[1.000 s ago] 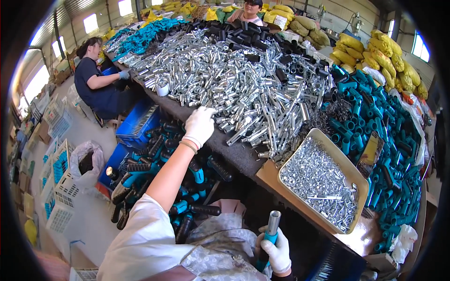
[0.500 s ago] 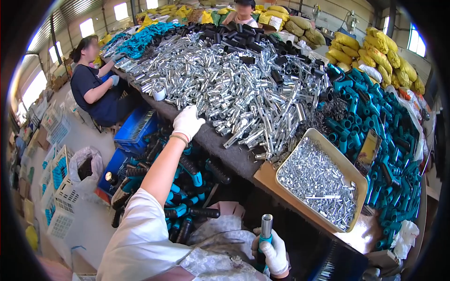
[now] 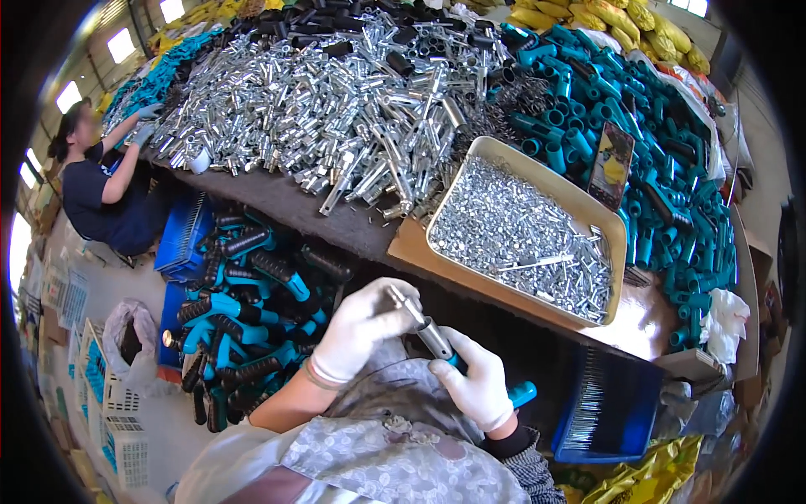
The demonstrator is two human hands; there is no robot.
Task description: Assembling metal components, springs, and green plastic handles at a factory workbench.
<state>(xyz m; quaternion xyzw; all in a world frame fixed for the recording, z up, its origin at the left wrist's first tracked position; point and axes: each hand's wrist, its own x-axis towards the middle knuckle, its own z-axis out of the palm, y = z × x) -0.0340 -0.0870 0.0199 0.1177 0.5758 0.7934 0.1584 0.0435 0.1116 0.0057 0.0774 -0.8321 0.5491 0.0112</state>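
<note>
Head view: two gloved hands held a small metal fitting (image 3: 403, 300) at the mouth of a metal tube (image 3: 435, 339)

The left hand (image 3: 357, 332) reached up from the lower left, fingers curled, thumb and fingertips pinching the fitting. Opposite it, the right hand (image 3: 480, 380) was wrapped around the teal handle (image 3: 522, 394) that carried the tube, fingers and thumb pressed against its sides. Both hands were above the lap, in front of the table edge.

The tube pointed up and to the left, its open end toward the left hand; the long axis slanted down to the right, where the handle's end stuck out past the right hand. Whether the fitting had entered the tube could not be told.

Beyond the hands, a cream tray (image 3: 620, 275) of small metal parts stood near the table edge, between them and a phone (image 3: 611, 166) propped on teal tubes (image 3: 579, 144). Loose silver tubes (image 3: 311, 109) covered the table further off. Black-and-teal handles (image 3: 252, 290) were heaped below, left of the left hand, and a blue bin (image 3: 630, 424) sat to the right. At far left, a co-worker (image 3: 96, 189) reached toward the table.
</note>
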